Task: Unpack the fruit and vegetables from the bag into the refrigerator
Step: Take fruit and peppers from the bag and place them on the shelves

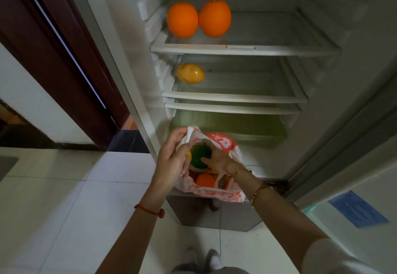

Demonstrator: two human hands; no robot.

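Left hand (pixel 171 157): pinching bag (pixel 225 144) rim, lower centre | Right hand (pixel 217 159): grasping green fruit (pixel 200 155) over bag | Refrigerator (pixel 245 48) shelves, upper centre: two oranges (pixel 182 20), mango (pixel 190 73) below

Home kitchen: refrigerator (pixel 247 50), tiled floor (pixel 86 198)

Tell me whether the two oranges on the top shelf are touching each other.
Touching. The head view shows the left orange and the right orange side by side on the top shelf, their curved sides meeting with no gap visible between them.
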